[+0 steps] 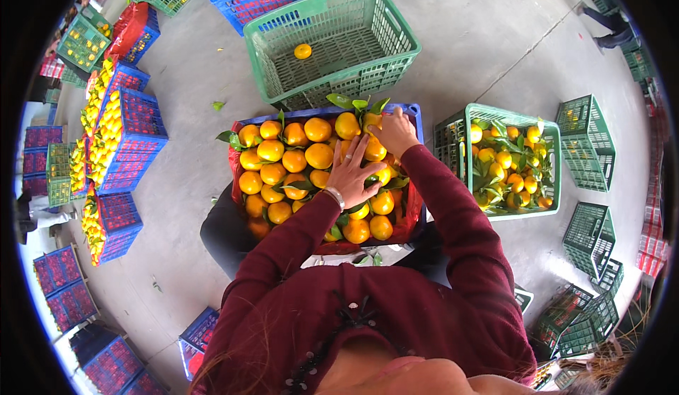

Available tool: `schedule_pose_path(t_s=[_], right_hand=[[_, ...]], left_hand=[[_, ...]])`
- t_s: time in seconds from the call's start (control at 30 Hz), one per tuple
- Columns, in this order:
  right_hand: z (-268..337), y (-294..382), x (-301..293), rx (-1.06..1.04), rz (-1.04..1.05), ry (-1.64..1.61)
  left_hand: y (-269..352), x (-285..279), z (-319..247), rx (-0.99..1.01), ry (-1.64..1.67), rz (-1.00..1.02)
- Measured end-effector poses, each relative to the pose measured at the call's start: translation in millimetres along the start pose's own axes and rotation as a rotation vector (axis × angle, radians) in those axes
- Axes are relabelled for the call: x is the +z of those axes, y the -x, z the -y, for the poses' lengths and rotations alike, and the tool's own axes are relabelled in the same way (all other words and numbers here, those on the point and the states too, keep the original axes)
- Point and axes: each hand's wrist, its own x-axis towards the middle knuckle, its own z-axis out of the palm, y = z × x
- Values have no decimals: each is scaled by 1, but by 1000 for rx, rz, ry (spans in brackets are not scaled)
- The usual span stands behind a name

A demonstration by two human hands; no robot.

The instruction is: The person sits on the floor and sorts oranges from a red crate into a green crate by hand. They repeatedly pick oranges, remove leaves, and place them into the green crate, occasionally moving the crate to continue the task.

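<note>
A blue plastic crate lined with red plastic film stands before me, filled with rows of orange mandarins, some with green leaves. My left hand, with a ring and a bracelet, lies spread over the fruit right of the crate's middle, its fingers apart. At the crate's far right corner my right hand has its fingers curled on a mandarin beside a leafy sprig. The fingers partly hide that fruit.
Beyond the crate stands a green crate with one mandarin inside. A green crate of leafy mandarins is at the right. Blue crates heaped with fruit stand at the left. More green crates line the right side; loose leaves lie on the concrete floor.
</note>
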Motion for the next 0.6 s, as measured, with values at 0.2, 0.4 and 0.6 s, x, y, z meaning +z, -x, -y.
schedule_pose_path(t_s=[0.2, 0.4, 0.6], right_hand=[[-16, 12, 26, 46, -269, -406], [-53, -12, 8, 187, 289, -1235], [-45, 2, 13, -13, -143, -570]], left_hand=[[-3, -7, -5, -86, -2, 98], [-17, -1, 20, -390, 1295, -389], [-33, -54, 65, -248, 209, -526]])
